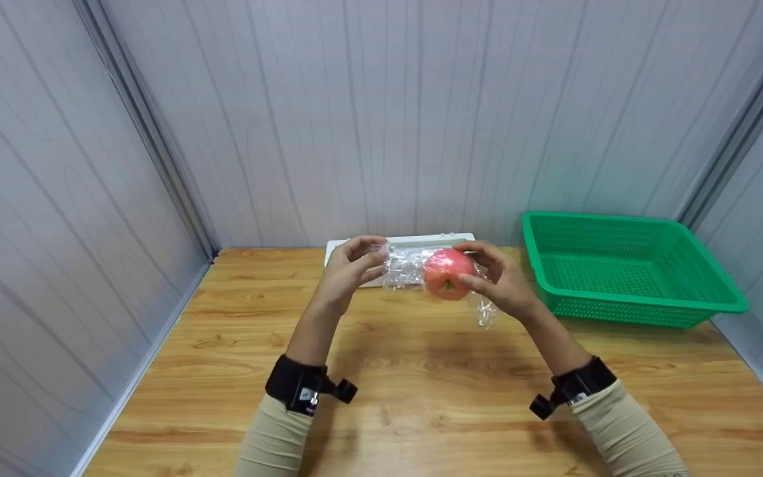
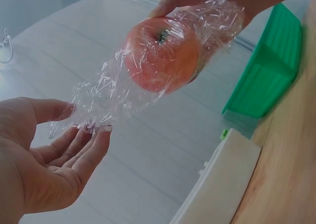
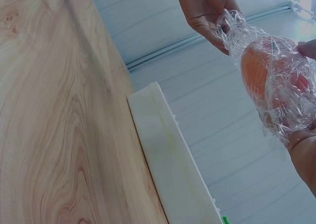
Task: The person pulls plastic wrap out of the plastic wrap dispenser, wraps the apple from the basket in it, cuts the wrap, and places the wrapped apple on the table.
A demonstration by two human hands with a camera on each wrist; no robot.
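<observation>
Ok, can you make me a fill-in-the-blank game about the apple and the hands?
1. The apple is wrapped in clear plastic ____.
2. The right hand holds the apple, and the left hand pinches the loose end of the ____.
3. The empty basket on the wooden table is coloured ____.
4. The white box lies at the back of the table, against the ____.

Missing words: wrap; wrap; green; wall
</observation>
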